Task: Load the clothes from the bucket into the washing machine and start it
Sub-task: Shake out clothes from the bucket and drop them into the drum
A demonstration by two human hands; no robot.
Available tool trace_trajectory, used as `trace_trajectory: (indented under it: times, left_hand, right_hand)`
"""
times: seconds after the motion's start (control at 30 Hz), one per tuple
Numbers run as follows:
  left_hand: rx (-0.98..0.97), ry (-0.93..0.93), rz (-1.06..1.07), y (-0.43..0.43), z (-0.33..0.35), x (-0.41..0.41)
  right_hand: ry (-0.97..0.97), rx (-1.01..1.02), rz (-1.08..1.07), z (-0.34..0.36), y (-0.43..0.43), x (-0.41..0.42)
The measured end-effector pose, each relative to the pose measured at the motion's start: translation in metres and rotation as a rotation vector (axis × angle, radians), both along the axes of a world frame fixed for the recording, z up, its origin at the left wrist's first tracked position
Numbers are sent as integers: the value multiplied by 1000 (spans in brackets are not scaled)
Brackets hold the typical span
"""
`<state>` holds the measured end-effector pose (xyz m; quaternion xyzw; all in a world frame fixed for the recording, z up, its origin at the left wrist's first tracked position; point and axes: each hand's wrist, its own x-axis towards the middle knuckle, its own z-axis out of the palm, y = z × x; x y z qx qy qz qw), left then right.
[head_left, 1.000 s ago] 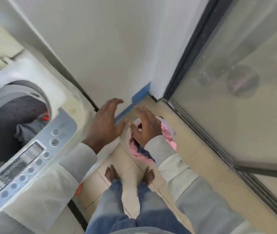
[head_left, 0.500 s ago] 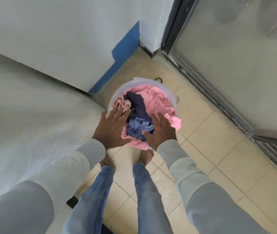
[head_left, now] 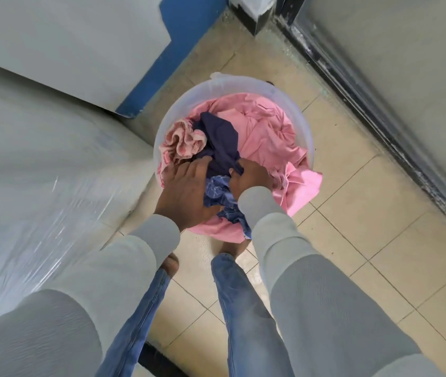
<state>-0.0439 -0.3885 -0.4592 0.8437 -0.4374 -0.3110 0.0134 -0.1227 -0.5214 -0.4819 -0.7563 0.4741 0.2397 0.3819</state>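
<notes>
A translucent white bucket stands on the tiled floor in front of my feet. It is full of clothes: a large pink sheet, a dark navy garment, a crumpled pink towel and a blue patterned cloth. My left hand lies on the pile with its fingertips dug into the navy garment. My right hand grips a fold of the navy garment. The washing machine's side, wrapped in plastic film, fills the left; its drum and panel are out of view.
A white wall with a blue strip stands behind the bucket. A dark door frame with a glass panel runs along the right. Beige floor tiles spread to the right of the bucket. My jeans and bare feet are below.
My head has tilted down from the machine's drum to the bucket. Both hands have dropped from above the bucket onto the clothes and closed in on the navy garment.
</notes>
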Motion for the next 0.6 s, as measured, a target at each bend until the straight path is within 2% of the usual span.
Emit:
trace_trajectory:
  times: [0.17, 0.27, 0.4, 0.6]
  left_hand:
    - [-198, 113, 283, 8, 57, -10]
    - [-271, 147, 345, 10, 102, -17]
    - [-363, 223, 393, 10, 160, -27]
    - [-406, 235, 396, 5, 250, -43]
  right_hand:
    - [-276, -51, -123, 62, 30, -21]
    - [-394, -43, -207, 114, 38, -34]
    - [-432, 16, -294, 191, 41, -43]
    - [-403, 161, -444, 305, 39, -50]
